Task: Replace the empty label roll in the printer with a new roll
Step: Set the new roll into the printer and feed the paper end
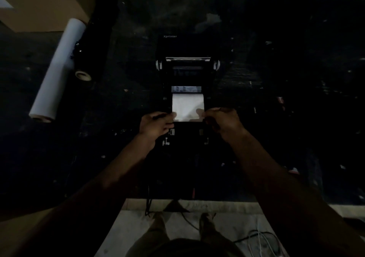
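A black label printer [186, 47] stands open in the middle of a dark table, its lid tipped back and marked Xprinter. A white label roll [187, 104] lies in the open bay, its sheet reaching toward me. My left hand [156, 125] pinches the near left corner of that white sheet. My right hand [221, 119] pinches the near right corner. Both hands hold the paper over the printer's front. The scene is very dim, so the inner parts of the bay are hard to make out.
A long white paper roll [57, 69] lies at the left beside a black roll [92, 37] with a pale core. A cardboard box [43, 2] sits at the far left corner. Cables [262, 241] trail on the floor below the table edge [217, 199].
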`<action>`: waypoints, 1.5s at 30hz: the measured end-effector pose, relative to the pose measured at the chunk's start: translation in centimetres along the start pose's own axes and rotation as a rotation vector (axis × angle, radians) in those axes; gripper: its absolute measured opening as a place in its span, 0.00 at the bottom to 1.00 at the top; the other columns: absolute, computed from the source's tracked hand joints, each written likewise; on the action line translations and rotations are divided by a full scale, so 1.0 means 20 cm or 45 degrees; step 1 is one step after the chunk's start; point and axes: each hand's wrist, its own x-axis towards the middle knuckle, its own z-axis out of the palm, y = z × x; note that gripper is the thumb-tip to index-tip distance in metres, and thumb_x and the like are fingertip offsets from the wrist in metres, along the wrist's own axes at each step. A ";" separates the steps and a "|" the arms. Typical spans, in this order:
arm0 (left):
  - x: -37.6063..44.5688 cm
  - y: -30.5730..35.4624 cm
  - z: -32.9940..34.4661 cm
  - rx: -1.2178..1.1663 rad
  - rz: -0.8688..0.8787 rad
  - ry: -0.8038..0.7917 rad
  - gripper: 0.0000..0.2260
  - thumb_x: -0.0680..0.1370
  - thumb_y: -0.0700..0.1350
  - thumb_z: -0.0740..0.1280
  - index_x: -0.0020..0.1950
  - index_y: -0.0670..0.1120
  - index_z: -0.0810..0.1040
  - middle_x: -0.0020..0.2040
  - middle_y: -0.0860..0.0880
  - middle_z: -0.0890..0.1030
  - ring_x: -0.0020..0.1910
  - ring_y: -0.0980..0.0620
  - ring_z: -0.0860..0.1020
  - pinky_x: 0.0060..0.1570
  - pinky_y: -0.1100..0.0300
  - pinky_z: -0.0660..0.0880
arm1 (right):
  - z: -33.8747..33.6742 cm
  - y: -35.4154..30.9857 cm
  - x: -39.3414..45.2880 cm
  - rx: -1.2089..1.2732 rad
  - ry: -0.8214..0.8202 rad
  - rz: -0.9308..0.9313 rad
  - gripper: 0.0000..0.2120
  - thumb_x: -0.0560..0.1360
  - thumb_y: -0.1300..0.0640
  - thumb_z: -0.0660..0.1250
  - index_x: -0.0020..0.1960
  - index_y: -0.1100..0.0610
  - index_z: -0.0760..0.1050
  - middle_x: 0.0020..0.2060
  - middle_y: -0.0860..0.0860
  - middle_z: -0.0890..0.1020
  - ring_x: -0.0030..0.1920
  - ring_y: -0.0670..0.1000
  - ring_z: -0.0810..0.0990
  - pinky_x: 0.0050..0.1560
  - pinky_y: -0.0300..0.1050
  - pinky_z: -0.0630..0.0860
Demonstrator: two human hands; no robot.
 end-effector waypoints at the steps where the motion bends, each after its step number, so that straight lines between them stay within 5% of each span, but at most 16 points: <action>1: 0.00 0.00 -0.01 -0.010 -0.012 -0.019 0.19 0.72 0.49 0.78 0.57 0.40 0.82 0.54 0.42 0.87 0.53 0.46 0.86 0.55 0.56 0.80 | -0.01 0.00 0.00 -0.026 -0.012 0.001 0.09 0.65 0.60 0.79 0.29 0.56 0.81 0.24 0.54 0.79 0.27 0.52 0.73 0.30 0.42 0.69; 6: -0.01 -0.01 -0.03 0.003 -0.021 -0.054 0.19 0.72 0.48 0.79 0.56 0.38 0.83 0.51 0.40 0.87 0.54 0.45 0.85 0.61 0.54 0.80 | -0.03 0.01 -0.01 -0.087 -0.026 0.074 0.08 0.63 0.60 0.81 0.38 0.60 0.84 0.28 0.53 0.83 0.27 0.49 0.78 0.25 0.38 0.72; 12: 0.03 -0.01 -0.06 0.211 0.044 -0.133 0.15 0.74 0.45 0.77 0.56 0.37 0.84 0.42 0.43 0.83 0.42 0.52 0.81 0.40 0.68 0.79 | -0.03 0.05 0.01 -0.158 -0.056 0.034 0.08 0.67 0.65 0.79 0.46 0.65 0.85 0.35 0.53 0.85 0.31 0.47 0.81 0.29 0.35 0.77; 15: 0.07 -0.01 -0.07 0.415 0.128 -0.065 0.13 0.71 0.47 0.79 0.51 0.42 0.87 0.40 0.48 0.85 0.32 0.59 0.79 0.33 0.70 0.75 | -0.03 0.09 0.06 -0.267 -0.008 -0.065 0.12 0.68 0.64 0.79 0.50 0.67 0.85 0.41 0.58 0.86 0.40 0.55 0.85 0.45 0.45 0.84; 18: 0.10 -0.02 -0.08 0.538 0.216 -0.065 0.11 0.69 0.48 0.80 0.48 0.45 0.88 0.45 0.46 0.87 0.43 0.54 0.83 0.47 0.63 0.78 | -0.03 0.11 0.10 -0.377 0.030 -0.077 0.13 0.64 0.60 0.82 0.47 0.62 0.87 0.47 0.59 0.88 0.49 0.57 0.87 0.58 0.52 0.83; 23: 0.11 0.00 -0.09 0.687 0.242 -0.097 0.10 0.70 0.48 0.80 0.48 0.45 0.87 0.43 0.49 0.85 0.41 0.56 0.81 0.42 0.71 0.75 | -0.03 0.15 0.19 -0.554 0.037 -0.105 0.35 0.46 0.45 0.78 0.49 0.60 0.87 0.48 0.57 0.88 0.50 0.56 0.87 0.57 0.51 0.83; 27: 0.13 0.01 -0.10 0.771 0.228 -0.158 0.09 0.69 0.46 0.81 0.47 0.45 0.88 0.42 0.51 0.86 0.42 0.56 0.82 0.43 0.68 0.75 | -0.02 0.13 0.16 -0.676 0.030 -0.111 0.23 0.60 0.55 0.80 0.53 0.61 0.85 0.52 0.59 0.87 0.53 0.59 0.85 0.57 0.54 0.83; 31: 0.13 0.02 -0.10 0.856 0.182 -0.212 0.09 0.70 0.43 0.80 0.48 0.43 0.88 0.45 0.48 0.86 0.44 0.56 0.81 0.44 0.72 0.74 | -0.01 0.12 0.15 -0.811 -0.048 -0.133 0.22 0.65 0.59 0.78 0.58 0.64 0.82 0.57 0.60 0.84 0.57 0.61 0.83 0.59 0.54 0.81; 34: 0.13 0.03 -0.10 0.917 0.205 -0.183 0.08 0.70 0.43 0.79 0.48 0.44 0.88 0.44 0.48 0.85 0.42 0.56 0.80 0.38 0.75 0.73 | -0.01 0.12 0.16 -0.861 -0.052 -0.132 0.23 0.63 0.55 0.79 0.55 0.62 0.83 0.54 0.58 0.86 0.54 0.58 0.84 0.58 0.52 0.82; 37: 0.14 0.05 -0.09 0.960 0.171 -0.202 0.06 0.70 0.44 0.79 0.45 0.46 0.88 0.47 0.49 0.86 0.49 0.52 0.81 0.47 0.67 0.74 | 0.00 0.15 0.19 -0.787 0.011 -0.118 0.26 0.58 0.48 0.80 0.53 0.58 0.85 0.51 0.56 0.87 0.51 0.55 0.86 0.56 0.50 0.83; 45: 0.15 0.06 -0.07 0.933 0.162 -0.149 0.11 0.69 0.49 0.81 0.47 0.47 0.88 0.46 0.51 0.85 0.51 0.53 0.81 0.52 0.66 0.73 | 0.02 0.15 0.17 -0.967 0.008 -0.208 0.16 0.72 0.55 0.74 0.56 0.62 0.83 0.56 0.59 0.85 0.58 0.60 0.83 0.61 0.50 0.79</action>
